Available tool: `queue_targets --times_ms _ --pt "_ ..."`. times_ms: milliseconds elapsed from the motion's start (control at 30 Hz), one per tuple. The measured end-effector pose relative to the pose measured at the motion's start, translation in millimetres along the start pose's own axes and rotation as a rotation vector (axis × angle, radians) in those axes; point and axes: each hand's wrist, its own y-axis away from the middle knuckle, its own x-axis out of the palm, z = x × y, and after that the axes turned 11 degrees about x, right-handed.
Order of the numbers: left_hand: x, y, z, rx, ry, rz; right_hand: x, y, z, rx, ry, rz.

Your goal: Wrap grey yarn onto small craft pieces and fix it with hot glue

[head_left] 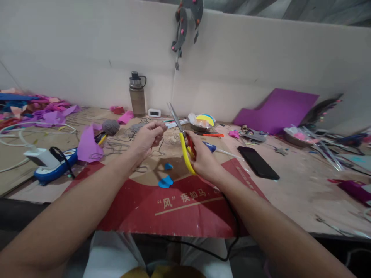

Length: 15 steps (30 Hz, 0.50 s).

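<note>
My right hand is closed round the yellow and red handles of a pair of scissors, whose blades point up and away, slightly apart. To its left, my left hand is held in a pinch over the table. A thin grey yarn strand hangs by its fingertips, and more yarn trails on the table towards a grey yarn ball. Below the hands, blue felt pieces lie on a red and brown cardboard sheet.
At the back stand a water bottle and a small white display. A phone lies right, before a purple sheet. A blue power strip and felt scraps are left. A glue gun lies behind my right hand.
</note>
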Motion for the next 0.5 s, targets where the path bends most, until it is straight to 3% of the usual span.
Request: queue_targets --times_ms 200,500 --pt "1.9 2 -4 -0.039 0.04 -0.022 -2 5 13 0.155 0.003 0.015" --pt "0.7 1 -3 -0.046 0.045 -0.017 1 5 10 0.155 0.25 0.062"
